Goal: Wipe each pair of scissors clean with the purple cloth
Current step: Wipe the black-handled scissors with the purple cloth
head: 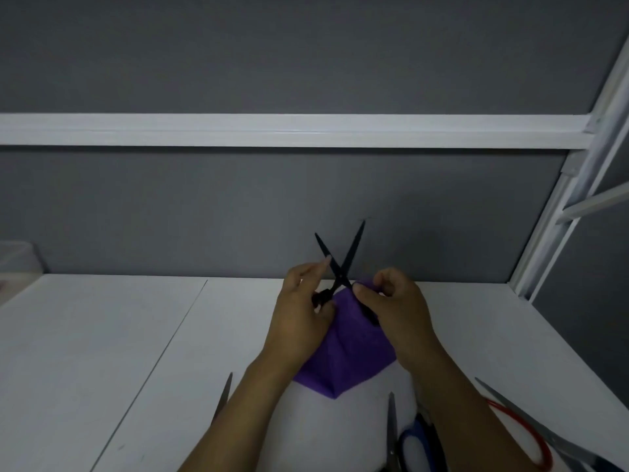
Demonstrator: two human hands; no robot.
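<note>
Black scissors [340,264] spread open, blades above fingers. Left hand [299,315] clamped on one handle; right hand [398,308] pinches cloth [347,356] at the other. Wipe likely under way. Blue pair [408,441], red pair [531,437] below fingers on surface [136,335]; whether wiped, cannot tell.

centre frame | left hand [301,315] and right hand [396,310] are gripping black scissors [340,267], blades spread upward | purple cloth [350,359] is draping beneath
</note>
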